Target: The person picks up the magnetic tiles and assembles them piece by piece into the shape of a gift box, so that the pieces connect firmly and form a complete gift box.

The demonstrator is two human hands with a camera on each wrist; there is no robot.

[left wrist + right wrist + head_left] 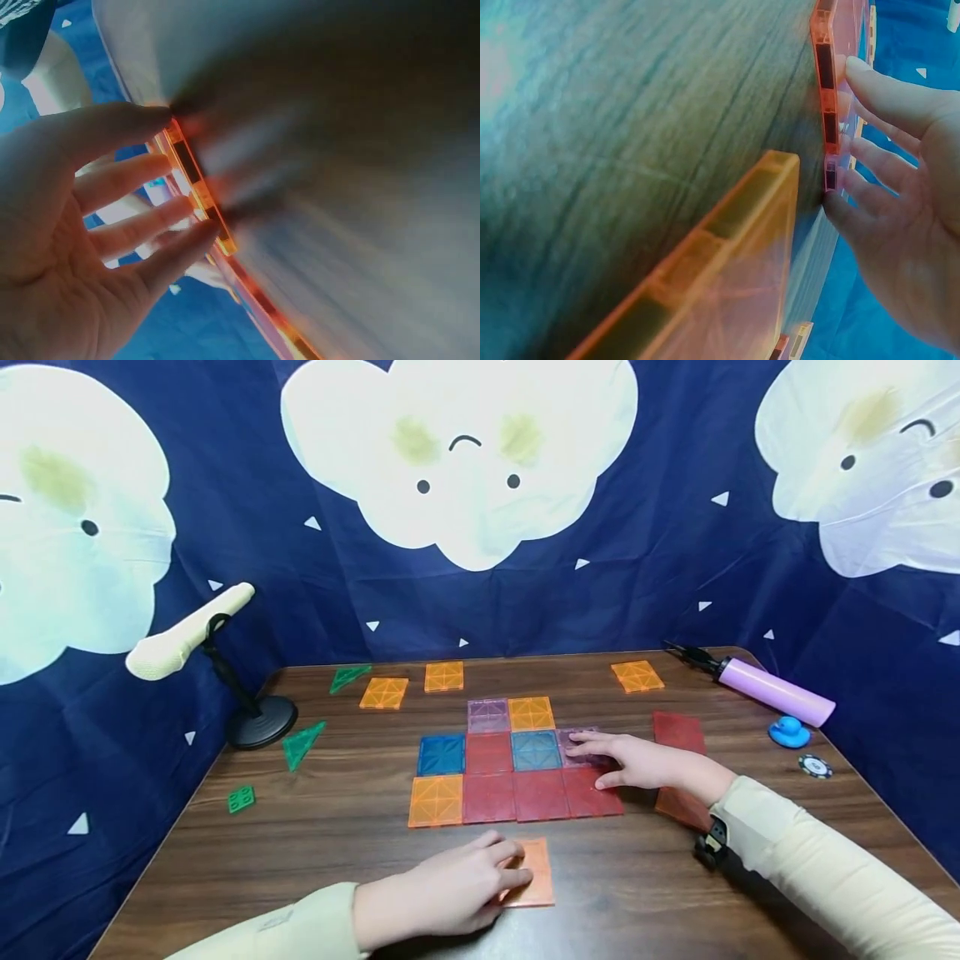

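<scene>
My left hand (446,885) grips an orange magnetic tile (537,864) near the table's front; the thumb is at one end of its edge and bent fingers lie over it. Just beyond is a flat patchwork of joined square magnetic tiles (490,795), in red, blue, orange and purple. My right hand (641,758) rests on its right side. Its spread fingers touch a purple tile (576,737), and its thumb is on a red tile (588,792). In the right wrist view, the fingertips of the right hand (900,165) lie along the patchwork's edge.
Loose orange tiles (444,676) and green triangles (302,744) lie around the patchwork. Red tiles (679,732) sit under and beside the right forearm. A lilac pump (776,691), blue duck (789,732) and poker chip (814,766) are at right. A black stand (261,722) stands left, near a green brick (242,798).
</scene>
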